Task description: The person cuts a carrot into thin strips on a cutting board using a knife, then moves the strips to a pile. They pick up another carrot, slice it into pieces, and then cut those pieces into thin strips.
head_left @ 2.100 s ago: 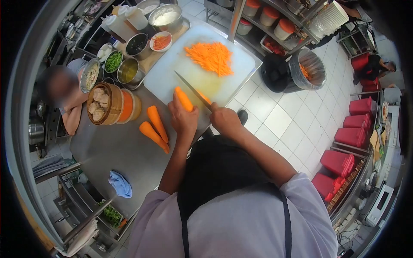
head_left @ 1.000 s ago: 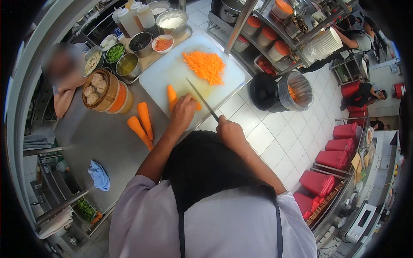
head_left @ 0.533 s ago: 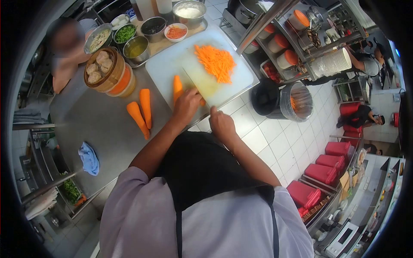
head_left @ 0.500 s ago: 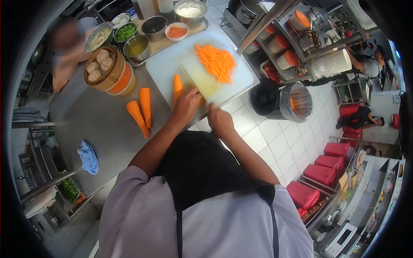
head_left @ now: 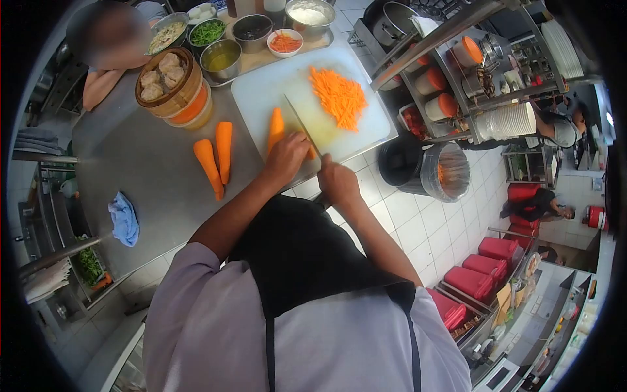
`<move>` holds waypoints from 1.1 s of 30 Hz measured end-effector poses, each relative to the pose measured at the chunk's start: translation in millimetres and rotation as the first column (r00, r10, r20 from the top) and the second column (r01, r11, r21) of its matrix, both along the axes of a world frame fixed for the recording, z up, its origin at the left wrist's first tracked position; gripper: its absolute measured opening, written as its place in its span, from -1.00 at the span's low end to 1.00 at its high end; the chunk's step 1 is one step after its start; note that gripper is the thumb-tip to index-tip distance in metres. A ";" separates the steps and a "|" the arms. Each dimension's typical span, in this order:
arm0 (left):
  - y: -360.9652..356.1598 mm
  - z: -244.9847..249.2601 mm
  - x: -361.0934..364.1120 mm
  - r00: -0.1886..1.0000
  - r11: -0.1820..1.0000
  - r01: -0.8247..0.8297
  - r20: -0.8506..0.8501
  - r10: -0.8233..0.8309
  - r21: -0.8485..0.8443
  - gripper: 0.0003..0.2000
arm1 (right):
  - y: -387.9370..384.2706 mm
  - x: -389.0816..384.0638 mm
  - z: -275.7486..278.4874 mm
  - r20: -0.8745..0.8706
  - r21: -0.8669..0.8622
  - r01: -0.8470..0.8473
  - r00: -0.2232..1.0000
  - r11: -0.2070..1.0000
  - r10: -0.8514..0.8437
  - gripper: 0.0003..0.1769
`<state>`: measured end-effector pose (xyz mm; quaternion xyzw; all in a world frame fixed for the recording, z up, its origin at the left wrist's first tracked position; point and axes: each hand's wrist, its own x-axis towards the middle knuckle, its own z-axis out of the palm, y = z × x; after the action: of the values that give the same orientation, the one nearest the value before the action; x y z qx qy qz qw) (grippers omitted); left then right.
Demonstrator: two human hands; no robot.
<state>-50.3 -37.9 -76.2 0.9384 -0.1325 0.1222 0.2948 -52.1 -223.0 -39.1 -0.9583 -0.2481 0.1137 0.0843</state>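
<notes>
Carrot (head_left: 276, 127) gripped at cutting board's (head_left: 261, 98) near edge by left hand (head_left: 287, 153); right hand (head_left: 337, 183) closed round knife (head_left: 304, 124). I'd tuck fingertips, slice evenly.

White square-tiled floor (head_left: 408, 219) at right; brushed stainless steel counter (head_left: 150, 179) at left; tall metal shelf rack (head_left: 450, 29) beyond; red plastic boxes (head_left: 496, 248) alongside.
</notes>
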 end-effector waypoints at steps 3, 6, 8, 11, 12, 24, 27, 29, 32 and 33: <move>-2.4 -3.7 -0.1 0.998 0.999 -0.040 0.052 0.040 -0.015 -0.96 | 2.8 -3.1 -10.7 0.006 0.024 0.007 1.000 1.000 -0.007 -0.91; -3.5 -1.6 -1.3 0.996 0.999 -0.052 0.065 0.053 -0.014 -0.96 | 9.4 6.0 -16.4 0.017 0.061 -0.004 1.000 0.998 0.003 -0.90; -2.5 -7.5 -0.3 0.997 0.999 -0.036 0.074 0.035 0.008 -0.95 | 10.3 4.6 2.4 0.012 0.107 -0.004 1.000 0.994 0.003 -0.89; -1.8 -4.6 -4.6 0.996 1.000 -0.015 0.093 0.017 -0.027 -0.93 | 6.6 -4.1 -0.4 -0.011 -0.049 0.018 1.000 0.999 -0.018 -0.88; -1.1 -2.7 -5.4 0.996 0.999 -0.017 0.083 0.020 -0.034 -0.93 | 9.1 -1.7 -8.3 0.013 -0.002 0.017 1.000 1.000 -0.017 -0.88; -1.5 -7.9 -5.3 0.998 0.997 -0.052 0.045 0.054 -0.050 -0.93 | 17.2 7.5 -22.9 0.057 0.105 -0.005 0.998 0.994 -0.001 -0.88; -0.3 -5.7 -6.4 0.998 0.996 -0.031 0.043 0.035 -0.084 -0.93 | 17.5 9.8 -4.2 0.017 0.080 -0.012 1.000 0.997 0.010 -0.88; -1.3 -12.3 -6.2 0.996 0.997 -0.045 0.072 0.049 -0.055 -0.92 | 12.8 3.7 3.0 -0.008 0.021 0.003 1.000 1.000 -0.003 -0.88; -2.7 -13.2 -6.3 0.996 0.995 -0.081 0.045 0.083 -0.052 -0.91 | 17.7 2.7 -21.0 0.004 0.102 0.027 1.000 0.994 -0.027 -0.86; -2.7 -13.9 -6.4 0.996 0.996 -0.075 0.050 0.077 -0.045 -0.91 | 18.8 4.9 -19.7 0.004 0.111 0.020 1.000 0.994 -0.020 -0.86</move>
<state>-56.8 -40.6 -90.1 0.9328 -0.1017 0.1602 0.3064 -47.2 -204.2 -58.8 -0.9549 -0.2446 0.0966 0.1379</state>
